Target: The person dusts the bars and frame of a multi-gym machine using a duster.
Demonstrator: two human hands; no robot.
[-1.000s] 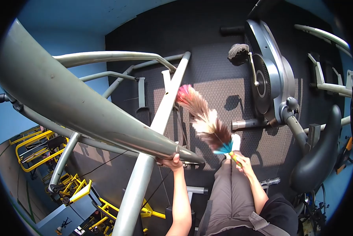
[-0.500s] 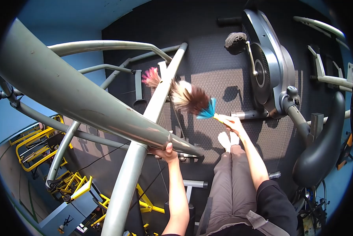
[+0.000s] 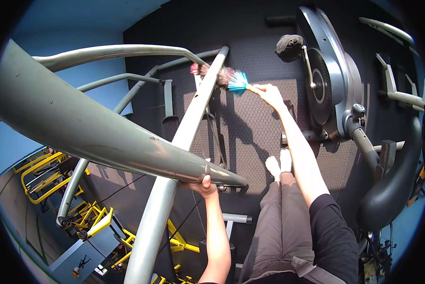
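My right hand (image 3: 270, 96) is closed on the yellow handle of a feather duster (image 3: 237, 82). The duster has a blue collar, brown feathers and a pink tip; it reaches left, and its feathers pass behind a pale green metal bar (image 3: 197, 111) near that bar's upper end. My left hand (image 3: 206, 188) grips the underside of a thick grey-green tube (image 3: 113, 137) where it crosses the bar, thumb up along its side, the other fingers partly hidden beneath.
At the right stands a grey exercise bike (image 3: 333, 71) with a black seat (image 3: 388, 194). Yellow-framed equipment (image 3: 42, 177) fills the lower left. Curved metal tubes (image 3: 127, 50) run across the upper left. My feet (image 3: 278, 165) are on the dark textured floor (image 3: 250, 142).
My right hand has moved up with the duster, whose feathers are now near the bar's upper end. My left hand stays at the same place on the tube.
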